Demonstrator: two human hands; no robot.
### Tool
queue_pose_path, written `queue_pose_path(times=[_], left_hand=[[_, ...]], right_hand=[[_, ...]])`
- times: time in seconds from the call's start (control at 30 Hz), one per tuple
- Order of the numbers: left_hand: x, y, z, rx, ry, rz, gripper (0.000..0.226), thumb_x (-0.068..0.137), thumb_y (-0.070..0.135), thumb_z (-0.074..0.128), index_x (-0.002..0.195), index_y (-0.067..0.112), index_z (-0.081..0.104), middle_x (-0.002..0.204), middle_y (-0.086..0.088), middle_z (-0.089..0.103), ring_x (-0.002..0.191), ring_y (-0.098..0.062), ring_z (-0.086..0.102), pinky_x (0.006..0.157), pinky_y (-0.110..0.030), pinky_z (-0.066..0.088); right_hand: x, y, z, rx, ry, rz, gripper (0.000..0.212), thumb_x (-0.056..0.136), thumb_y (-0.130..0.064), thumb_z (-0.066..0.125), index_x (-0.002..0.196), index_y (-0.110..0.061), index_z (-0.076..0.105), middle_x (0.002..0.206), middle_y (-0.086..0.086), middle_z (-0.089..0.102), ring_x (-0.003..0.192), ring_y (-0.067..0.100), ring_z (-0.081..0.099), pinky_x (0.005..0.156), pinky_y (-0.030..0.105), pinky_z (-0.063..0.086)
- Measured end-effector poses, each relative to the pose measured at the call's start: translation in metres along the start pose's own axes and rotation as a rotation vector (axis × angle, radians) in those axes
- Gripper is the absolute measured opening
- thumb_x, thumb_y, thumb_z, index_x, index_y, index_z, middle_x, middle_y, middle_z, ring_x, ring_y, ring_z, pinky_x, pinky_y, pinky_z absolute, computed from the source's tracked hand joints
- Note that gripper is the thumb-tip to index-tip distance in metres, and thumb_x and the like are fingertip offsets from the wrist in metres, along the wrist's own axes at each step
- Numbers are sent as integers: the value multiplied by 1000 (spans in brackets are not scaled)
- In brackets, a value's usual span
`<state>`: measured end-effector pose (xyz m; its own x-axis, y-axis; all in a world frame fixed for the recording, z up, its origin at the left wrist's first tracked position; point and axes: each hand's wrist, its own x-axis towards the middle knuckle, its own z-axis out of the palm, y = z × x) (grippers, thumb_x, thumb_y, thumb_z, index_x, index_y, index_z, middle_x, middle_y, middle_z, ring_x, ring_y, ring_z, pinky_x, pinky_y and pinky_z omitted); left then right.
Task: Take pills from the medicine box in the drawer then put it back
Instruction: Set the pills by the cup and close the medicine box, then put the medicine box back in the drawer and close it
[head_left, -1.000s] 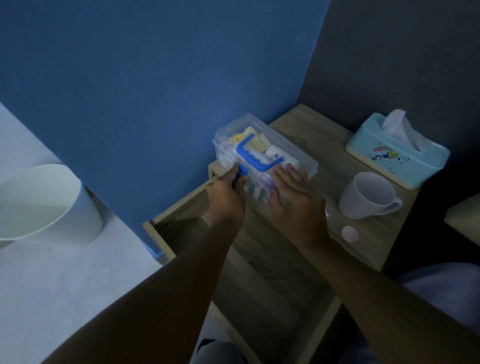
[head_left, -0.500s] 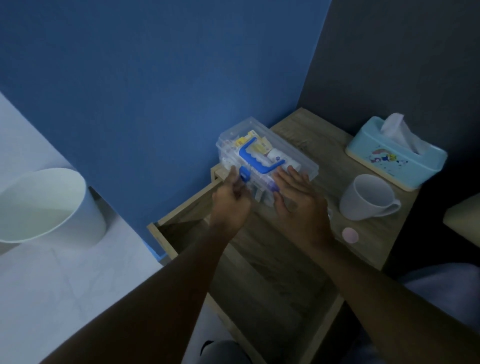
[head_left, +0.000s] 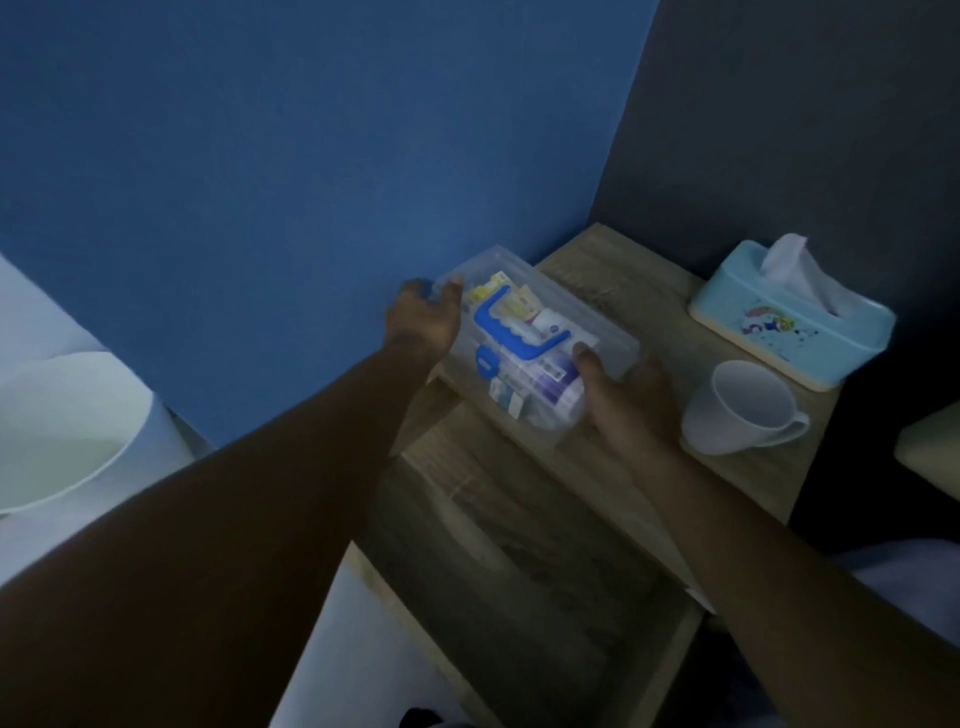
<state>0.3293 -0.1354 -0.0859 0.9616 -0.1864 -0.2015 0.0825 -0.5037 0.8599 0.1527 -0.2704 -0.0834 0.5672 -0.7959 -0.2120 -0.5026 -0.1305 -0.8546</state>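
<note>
While the dim light blurs fine detail, the head view shows the medicine box (head_left: 535, 353) lying between the two hands on the near left corner of the tabletop (head_left: 649, 291), above the open drawer (head_left: 519, 571). Left hand (head_left: 423, 325) sits at the box's 10 o'clock end, fingers spread and curled round that corner, thumb on the lid edge. Right hand (head_left: 628, 402) sits at the 4 o'clock end, thumb pressed on the lid, fingers wrapped against the side wall; the two hands are well apart, clamped on opposite ends of the box.

Box: clear hard plastic, rectangular, rounded corners, blue wavy carry handle (head_left: 511, 332) lying flat on the lid, blue latch on the front. Packets and labelled bottles visible through the walls.

At 3 o'clock of the box: white mug (head_left: 737, 410), smooth, handle pointing right. At 2 o'clock: pale blue tissue box (head_left: 789, 327) with a tissue standing out. Tabletop and drawer: grey wood grain. At 9 o'clock, on the floor: white round bin (head_left: 67, 431).
</note>
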Motion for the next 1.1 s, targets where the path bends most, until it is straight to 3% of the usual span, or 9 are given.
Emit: queue_pose_path(times=[0.1, 0.17, 0.27, 0.33, 0.4, 0.53, 0.67, 0.87, 1.1], left_hand=[[6, -1, 4, 50, -8, 32, 63, 91, 58, 47, 124, 6, 60, 129, -16, 61, 122, -32, 56, 105, -43, 44], [7, 0, 3, 19, 36, 31, 56, 90, 54, 52, 116, 5, 66, 120, -14, 67, 114, -30, 61, 98, -38, 49], [0, 0, -3, -60, 77, 0, 42, 88, 45, 62, 101, 6, 71, 94, -7, 68, 93, -24, 66, 80, -29, 50], [-8, -1, -8, -101, 88, -15, 38, 85, 41, 67, 96, 5, 73, 89, -6, 68, 88, -22, 66, 80, -31, 53], [-17, -2, -17, -120, 95, -19, 33, 83, 40, 70, 87, 8, 74, 87, -8, 72, 84, -22, 69, 80, -34, 56], [-41, -3, -45, -135, 136, -49, 29, 74, 40, 74, 71, 11, 71, 77, -4, 71, 72, -18, 67, 75, -33, 57], [-72, -9, -71, -82, 145, -77, 43, 71, 49, 72, 90, 10, 76, 94, -7, 75, 91, -22, 70, 89, -37, 57], [-118, -33, -89, 31, 107, -95, 48, 63, 67, 75, 67, 20, 65, 73, 7, 67, 79, -15, 66, 74, -27, 54], [-138, -77, -81, 194, -41, -207, 60, 73, 61, 68, 105, 10, 69, 108, -9, 68, 102, -30, 63, 93, -43, 54]], right_hand=[[3, -4, 0, 88, 5, 86, 60, 84, -53, 73, 130, -18, 58, 100, -4, 70, 71, 1, 65, 49, 16, 49], [4, -8, -3, 214, -11, 169, 63, 78, -45, 81, 129, -14, 60, 104, 2, 72, 82, 13, 73, 64, 33, 62], [7, -11, -9, 347, -93, 259, 61, 75, -32, 85, 126, -9, 61, 111, 12, 74, 93, 26, 76, 83, 47, 63], [7, -12, -13, 391, -148, 310, 49, 76, -27, 85, 115, -11, 62, 107, 12, 74, 90, 26, 76, 78, 46, 63], [2, -12, -16, 419, -192, 344, 39, 78, -26, 84, 108, -15, 62, 100, 9, 76, 77, 20, 78, 62, 35, 63], [-23, -12, -22, 478, -260, 360, 23, 83, -24, 80, 98, -18, 65, 72, -2, 79, 54, 8, 74, 42, 21, 55], [-65, -15, -29, 486, -261, 340, 37, 79, -25, 83, 111, -18, 65, 95, 4, 79, 67, 12, 78, 49, 25, 59], [-135, 2, -35, 443, -196, 337, 36, 77, -23, 83, 110, -20, 68, 96, 2, 79, 75, 11, 78, 72, 36, 65], [-175, 40, -20, 376, -208, 422, 40, 78, -23, 81, 115, -21, 67, 106, 4, 75, 91, 19, 76, 83, 43, 63]])
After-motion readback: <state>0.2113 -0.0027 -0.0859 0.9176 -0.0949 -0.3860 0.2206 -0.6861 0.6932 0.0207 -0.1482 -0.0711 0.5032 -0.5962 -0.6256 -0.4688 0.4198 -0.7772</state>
